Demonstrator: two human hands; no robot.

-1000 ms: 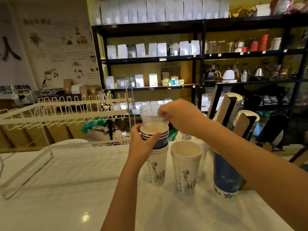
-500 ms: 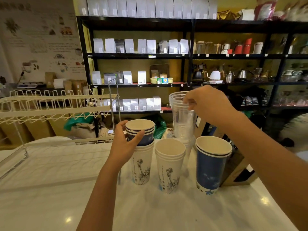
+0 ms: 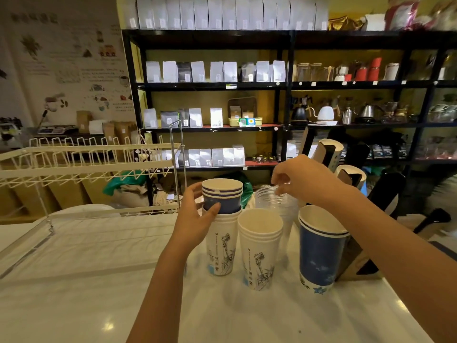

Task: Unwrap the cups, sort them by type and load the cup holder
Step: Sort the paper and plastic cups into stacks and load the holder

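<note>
My left hand (image 3: 194, 219) grips a short stack of small blue paper cups (image 3: 223, 198) that sits inside a stack of tall white printed cups (image 3: 221, 246). A second stack of white printed cups (image 3: 259, 248) stands just to the right. Behind it a stack of clear plastic cups (image 3: 277, 206) rests on the counter, with my right hand (image 3: 300, 178) pinching its rim from above. At the right stands a tall blue cup stack (image 3: 319, 251). The white wire cup holder (image 3: 89, 162) stands at the left.
Rolled cup sleeves and dark packaging (image 3: 346, 167) lean at the right behind the blue stack. The white marble counter (image 3: 99, 280) stretches toward me. Black shelves (image 3: 215, 85) with bags and kettles fill the background.
My right hand has carried the clear plastic cups from the blue stack on the left over to the right and lowered them onto the counter behind the white cups. My left hand stays on the blue cups.
</note>
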